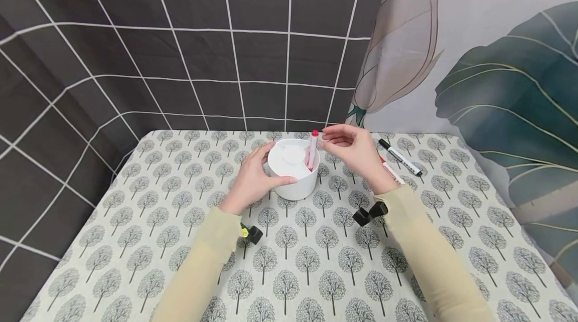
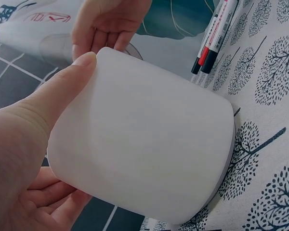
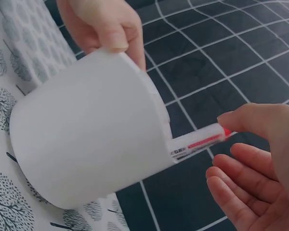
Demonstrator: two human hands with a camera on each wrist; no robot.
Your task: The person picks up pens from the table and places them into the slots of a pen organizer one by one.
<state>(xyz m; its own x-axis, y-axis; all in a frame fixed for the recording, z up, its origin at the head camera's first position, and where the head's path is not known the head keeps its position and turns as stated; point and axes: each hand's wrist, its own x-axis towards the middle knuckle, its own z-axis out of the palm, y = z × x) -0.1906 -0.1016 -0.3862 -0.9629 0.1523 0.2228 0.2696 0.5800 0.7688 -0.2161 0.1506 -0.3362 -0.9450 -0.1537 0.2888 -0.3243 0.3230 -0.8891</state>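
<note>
A white round pen holder (image 1: 295,189) with divided compartments stands on the table. My left hand (image 1: 253,176) grips its left side, the thumb across the front and the fingers round the back. In a right-hand compartment stands a white marker (image 1: 313,146) with a red end up, its lower part inside the holder. My right hand (image 1: 354,151) is just right of that marker. In the right wrist view the thumb (image 3: 245,118) is at the marker's red end (image 3: 226,132), while the other fingers (image 3: 236,187) are spread away from it, loosely bent.
Right of the holder, a black-capped white marker (image 1: 401,157) lies on the tree-print tablecloth (image 1: 284,257). Beside it is a red-and-white marker (image 1: 394,171), partly hidden by my right hand. A dark grid-patterned curtain (image 1: 194,51) hangs behind the table, a floral one (image 1: 406,36) at right.
</note>
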